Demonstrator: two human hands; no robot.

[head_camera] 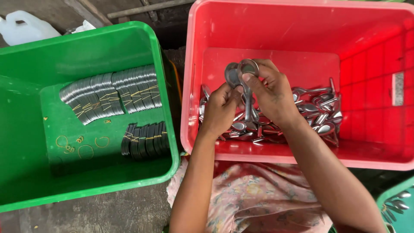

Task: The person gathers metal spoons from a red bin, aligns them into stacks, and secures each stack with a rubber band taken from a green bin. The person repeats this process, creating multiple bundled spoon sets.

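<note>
Both hands are raised over the red plastic crate (302,30), which holds a loose heap of steel spoons (315,116). My right hand (271,92) pinches a small stack of spoons (241,73) by their bowls, handles pointing down. My left hand (222,108) grips the same stack from the left side, thumb against the bowls.
A green crate (26,108) on the left holds rows of bundled spoons (112,92) tied with yellow rubber bands, with loose bands (79,146) on its floor. A white jug (26,28) lies at the top left. A teal bin (399,205) with spoons shows at the bottom right.
</note>
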